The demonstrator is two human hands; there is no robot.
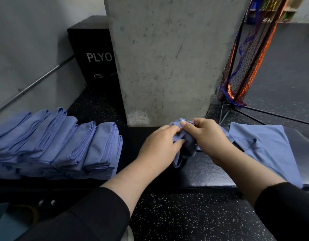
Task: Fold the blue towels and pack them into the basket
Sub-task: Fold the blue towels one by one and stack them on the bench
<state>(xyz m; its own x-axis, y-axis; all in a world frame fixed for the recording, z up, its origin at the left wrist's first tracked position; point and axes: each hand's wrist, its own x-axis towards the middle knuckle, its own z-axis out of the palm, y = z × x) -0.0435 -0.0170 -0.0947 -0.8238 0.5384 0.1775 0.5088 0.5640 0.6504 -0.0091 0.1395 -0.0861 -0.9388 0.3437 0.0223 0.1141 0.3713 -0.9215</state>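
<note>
Two hands worked one blue towel (184,146) over the bench, between the folded row and the loose pile.

Both the left hand (159,145) and the right hand (206,136) pinched the bunched cloth between thumb and curled fingers, close together and just above the black padded bench (202,171), probably to find an edge or corner before shaking it out for folding. That towel looked soft, thin and crumpled, with a stitched hem showing and one end drooping toward the pad. Folded towels (63,145) leaned in an overlapping row on the left, seemingly parked there until packing. Unfolded towels (265,145) lay flat and spread on the right, within easy reach. No basket could be clearly made out.
</note>
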